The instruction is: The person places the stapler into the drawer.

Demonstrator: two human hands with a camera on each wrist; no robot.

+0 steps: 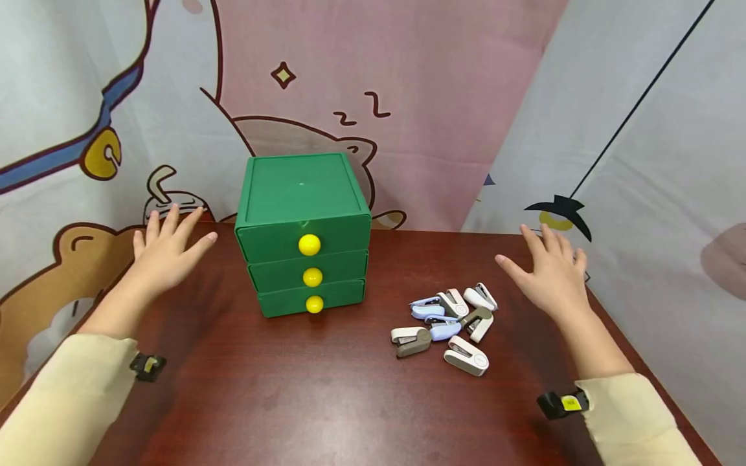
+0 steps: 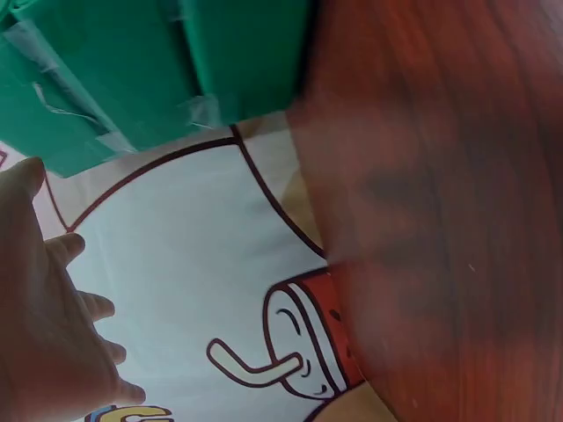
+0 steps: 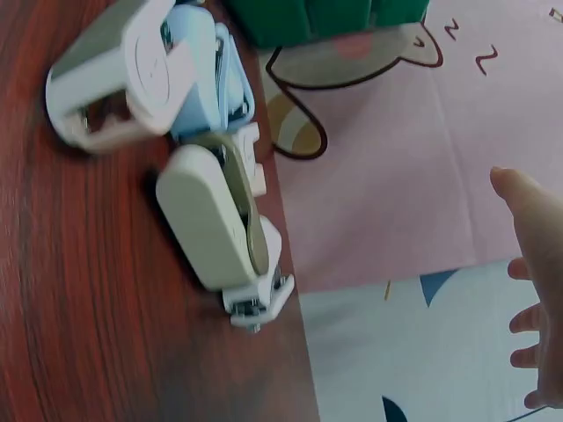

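My left hand (image 1: 166, 252) is held up with spread fingers, left of a green three-drawer cabinet (image 1: 303, 194). Nothing is in it. The cabinet's drawers are closed, each with a round yellow knob (image 1: 309, 244). On the right, my right hand (image 1: 550, 275) hovers with fingers apart and holds nothing. Several small staplers lie in a cluster between the cabinet and that hand: a white stapler (image 1: 466, 356) in front, a grey-and-white stapler (image 1: 412, 341) at the left, a blue stapler (image 1: 443, 327) amid them. In the right wrist view a beige stapler (image 3: 207, 215) lies close by.
The dark red-brown wooden table (image 1: 262, 388) runs back to a printed cloth (image 1: 431, 97) with cartoon drawings. This cloth hangs behind the cabinet and along both sides. A black wrist strap (image 1: 148, 367) shows at the left sleeve, another strap (image 1: 562, 404) at the right.
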